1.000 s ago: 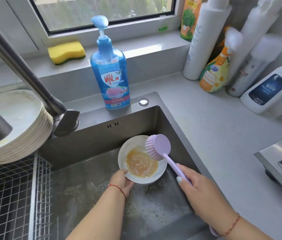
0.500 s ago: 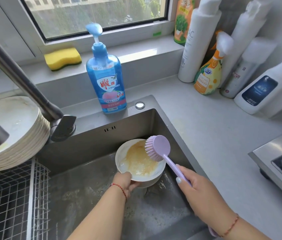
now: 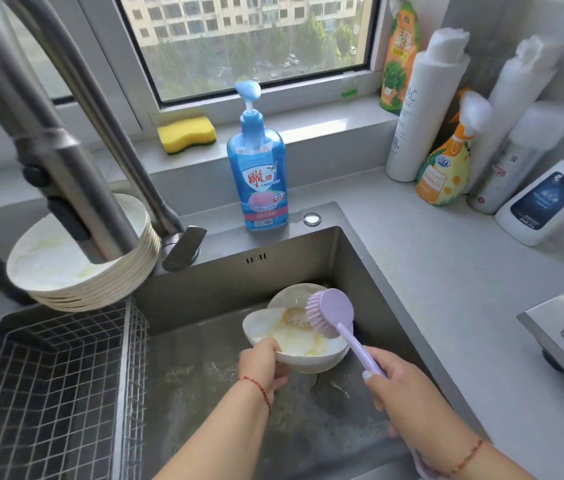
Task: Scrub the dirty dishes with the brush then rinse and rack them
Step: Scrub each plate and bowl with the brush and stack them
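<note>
Dish (image 3: 294,341): white, smeared yellow, tilted over the sink (image 3: 360,268) floor, a second dish just behind it.
Left hand (image 3: 263,367): grips the near rim, thumb inside.
Right hand (image 3: 403,398): wrapped round the lilac brush (image 3: 330,311) handle, bristles near the far rim beside a food clump.
Advice: keep the dish braced, sweep the clump off first, then circle the smear.
Rack (image 3: 66,358): wire basket left, awaiting rinsed dishes.

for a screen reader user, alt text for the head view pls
Over a steel sink, the left hand holds a dirty white bowl while the right hand scrubs it with a lilac brush; stacked plates wait at left.
</note>
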